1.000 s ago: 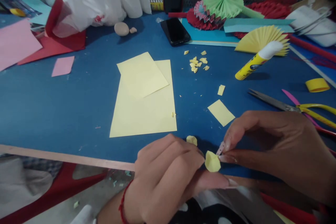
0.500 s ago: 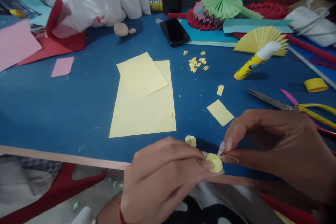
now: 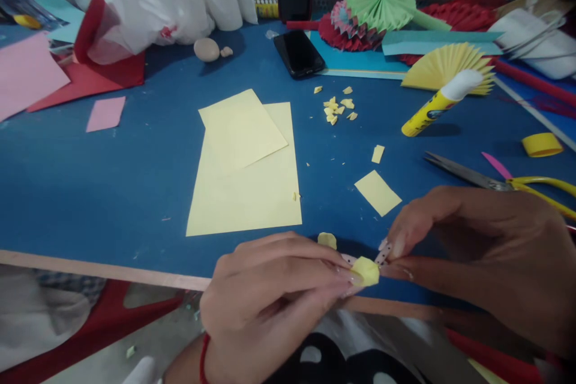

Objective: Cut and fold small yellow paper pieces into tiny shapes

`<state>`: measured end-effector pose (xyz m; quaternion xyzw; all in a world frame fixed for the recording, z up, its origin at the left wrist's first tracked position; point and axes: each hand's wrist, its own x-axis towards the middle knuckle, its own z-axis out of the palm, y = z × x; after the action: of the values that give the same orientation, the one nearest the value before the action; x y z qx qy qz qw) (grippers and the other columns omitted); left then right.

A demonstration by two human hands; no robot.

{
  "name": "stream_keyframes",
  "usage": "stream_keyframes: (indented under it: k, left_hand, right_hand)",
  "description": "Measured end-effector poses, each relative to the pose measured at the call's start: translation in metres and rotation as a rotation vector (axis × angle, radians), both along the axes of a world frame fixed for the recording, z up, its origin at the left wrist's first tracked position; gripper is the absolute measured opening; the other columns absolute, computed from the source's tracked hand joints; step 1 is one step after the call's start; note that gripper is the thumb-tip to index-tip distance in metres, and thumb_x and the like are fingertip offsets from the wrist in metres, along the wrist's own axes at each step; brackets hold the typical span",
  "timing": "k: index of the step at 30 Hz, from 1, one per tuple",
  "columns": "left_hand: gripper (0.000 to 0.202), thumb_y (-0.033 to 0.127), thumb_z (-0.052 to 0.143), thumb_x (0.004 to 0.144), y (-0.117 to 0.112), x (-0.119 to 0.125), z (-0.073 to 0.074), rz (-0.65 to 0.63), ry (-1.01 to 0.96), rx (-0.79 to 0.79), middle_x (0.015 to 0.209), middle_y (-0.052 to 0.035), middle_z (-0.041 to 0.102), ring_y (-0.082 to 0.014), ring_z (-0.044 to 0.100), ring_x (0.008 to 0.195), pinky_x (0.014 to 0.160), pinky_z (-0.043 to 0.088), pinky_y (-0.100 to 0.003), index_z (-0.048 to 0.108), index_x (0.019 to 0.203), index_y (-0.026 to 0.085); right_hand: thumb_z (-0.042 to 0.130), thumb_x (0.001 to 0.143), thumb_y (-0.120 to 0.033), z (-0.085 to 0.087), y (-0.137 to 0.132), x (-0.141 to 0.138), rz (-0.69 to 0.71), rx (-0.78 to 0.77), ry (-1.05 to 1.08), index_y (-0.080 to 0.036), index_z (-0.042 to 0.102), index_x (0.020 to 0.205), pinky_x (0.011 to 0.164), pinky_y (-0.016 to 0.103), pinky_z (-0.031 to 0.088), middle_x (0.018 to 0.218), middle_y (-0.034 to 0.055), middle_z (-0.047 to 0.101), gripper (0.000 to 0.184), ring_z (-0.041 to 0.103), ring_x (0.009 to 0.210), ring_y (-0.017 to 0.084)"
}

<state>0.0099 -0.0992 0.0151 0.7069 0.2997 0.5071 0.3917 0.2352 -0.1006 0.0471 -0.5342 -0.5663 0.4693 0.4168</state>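
At the table's front edge, my left hand (image 3: 279, 294) pinches a small rounded piece of yellow paper (image 3: 366, 272) between thumb and fingers. My right hand (image 3: 472, 252) meets the right edge of the same piece, thumb and index finger pressed together on it. Just behind the left fingertips lies another rounded yellow paper piece (image 3: 327, 240). A small yellow paper rectangle (image 3: 378, 193) and a tinier strip (image 3: 378, 154) rest beyond my hands. Scissors (image 3: 490, 182) with yellow handles lie partly behind my right hand.
Two yellow sheets (image 3: 252, 198) overlap left of centre. Torn yellow bits (image 3: 333, 109) lie near an upright glue stick (image 3: 434, 109), with its yellow cap (image 3: 542, 145) to the right. Farther back are a phone (image 3: 299, 54), paper fans (image 3: 380, 3) and a plastic bag (image 3: 153, 12).
The yellow piece has turned slightly in my fingers, and its shape looks a little different. My left hand has shifted slightly left; the right stays nearly in place.
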Motion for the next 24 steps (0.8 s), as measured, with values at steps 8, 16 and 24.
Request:
stream_keyframes:
  k: [8,16,24]
  left_hand:
    - [0.015,0.005,0.083,0.089,0.003,-0.003,0.0,-0.012,0.0,0.054,0.094,-0.0029,0.087,-0.0144,0.082,0.077,0.073,0.07,-0.019,0.082,0.097,0.018]
    - [0.01,0.006,0.078,0.095,0.003,-0.003,-0.005,-0.038,-0.068,0.057,0.092,-0.0043,0.085,-0.0124,0.08,0.079,0.073,0.068,-0.019,0.081,0.096,0.015]
    - [0.015,0.01,0.084,0.092,-0.002,0.005,-0.013,0.013,-0.108,0.017,0.085,-0.0006,0.079,-0.0114,0.074,0.076,0.073,0.066,-0.022,0.075,0.103,0.016]
  right_hand:
    - [0.096,0.069,-0.021,-0.001,0.0,0.002,0.0,0.013,0.004,-0.03,0.082,0.07,0.057,0.013,0.062,0.066,-0.0022,0.079,0.017,0.075,0.058,0.015]
    - [0.094,0.074,-0.02,-0.003,-0.008,0.002,0.002,0.066,-0.052,-0.034,0.08,0.074,0.059,0.009,0.059,0.068,-0.0077,0.079,0.019,0.074,0.06,0.011]
    - [0.1,0.071,-0.021,-0.002,-0.004,0.002,0.015,0.037,-0.007,-0.03,0.079,0.073,0.063,0.007,0.06,0.069,-0.0072,0.079,0.023,0.076,0.063,0.01]
